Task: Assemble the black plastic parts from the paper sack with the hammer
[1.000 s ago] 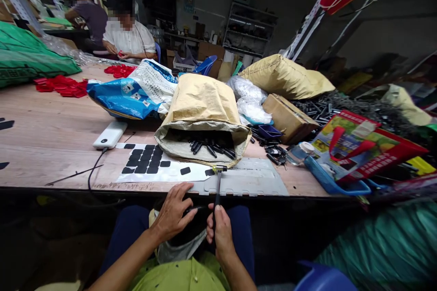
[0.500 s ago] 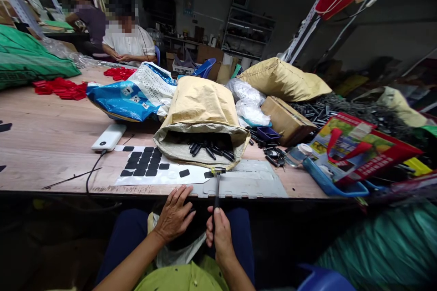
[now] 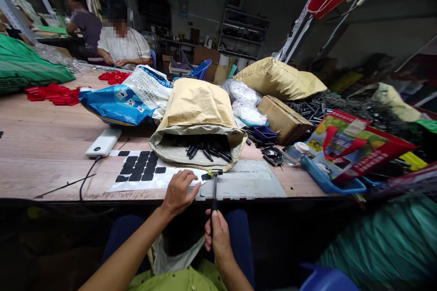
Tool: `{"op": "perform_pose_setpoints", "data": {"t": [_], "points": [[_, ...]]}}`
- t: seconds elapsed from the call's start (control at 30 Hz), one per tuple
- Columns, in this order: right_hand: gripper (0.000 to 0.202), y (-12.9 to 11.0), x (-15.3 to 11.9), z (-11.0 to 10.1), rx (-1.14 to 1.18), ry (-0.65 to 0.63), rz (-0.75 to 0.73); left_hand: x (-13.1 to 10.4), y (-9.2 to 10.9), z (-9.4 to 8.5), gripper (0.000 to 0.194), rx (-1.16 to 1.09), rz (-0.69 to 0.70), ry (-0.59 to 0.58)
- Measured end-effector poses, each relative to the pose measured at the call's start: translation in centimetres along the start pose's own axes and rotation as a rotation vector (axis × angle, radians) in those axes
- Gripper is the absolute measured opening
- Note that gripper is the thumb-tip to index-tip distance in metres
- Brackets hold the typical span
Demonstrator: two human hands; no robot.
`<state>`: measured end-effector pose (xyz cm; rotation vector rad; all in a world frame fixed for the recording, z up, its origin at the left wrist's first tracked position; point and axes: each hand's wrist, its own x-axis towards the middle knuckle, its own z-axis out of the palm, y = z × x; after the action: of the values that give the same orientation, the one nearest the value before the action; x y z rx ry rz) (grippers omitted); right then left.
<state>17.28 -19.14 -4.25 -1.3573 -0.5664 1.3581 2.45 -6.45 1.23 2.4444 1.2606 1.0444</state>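
I hold the hammer (image 3: pixel 215 191) in the right hand (image 3: pixel 218 234). The right grip is narrow, closed around the dark handle below the front edge of the surface (image 3: pixel 51 122). The hammer shaft points away from the body; the head is above the grey plate (image 3: pixel 254 184), just beside a single black patch (image 3: pixel 206 177). I cannot tell whether the head touches the plate.

The left hand (image 3: pixel 178 193) is at the front edge, over the right part of the white sheet (image 3: pixel 119 185). The left grip is wide: fingers slightly bent, thumb set apart. I cannot tell whether the fingertips touch the sheet.

The sheet lies along the front edge and carries rows of black patches (image 3: pixel 137 168) to the left of the left hand. The grey plate adjoins the sheet on its right. Behind both, the paper sack (image 3: pixel 201 104) lies with its mouth toward the front edge; black parts (image 3: pixel 206 153) are visible inside.

The white power bank (image 3: pixel 103 142) rests near the left end of the sheet, cable (image 3: pixel 82 186) attached. On the right of the surface, the clear jar (image 3: pixel 296 152) is beside the blue tray (image 3: pixel 329 182), which holds a printed bag (image 3: pixel 344 138).
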Motion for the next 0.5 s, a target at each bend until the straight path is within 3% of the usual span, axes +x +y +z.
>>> {"op": "perform_pose_setpoints", "data": {"t": [0.13, 0.23, 0.37, 0.5], "points": [[0.069, -0.1, 0.0, -0.2, -0.007, -0.007, 0.009, 7.1, -0.7, 2.1, 0.029, 0.1, -0.004, -0.091], [0.07, -0.2, -0.1, -0.4, -0.018, -0.011, 0.024, 10.6, -1.4, 4.1, 0.031, 0.212, 0.018, -0.211], [0.071, -0.4, -0.1, -0.5, -0.02, -0.006, 0.028, 12.6, -1.9, 5.3, 0.02, 0.311, 0.068, -0.283], [0.071, -0.4, 0.0, -0.4, -0.019, -0.007, 0.021, 12.2, -2.0, 4.4, 0.004, 0.285, 0.079, -0.294]]}}
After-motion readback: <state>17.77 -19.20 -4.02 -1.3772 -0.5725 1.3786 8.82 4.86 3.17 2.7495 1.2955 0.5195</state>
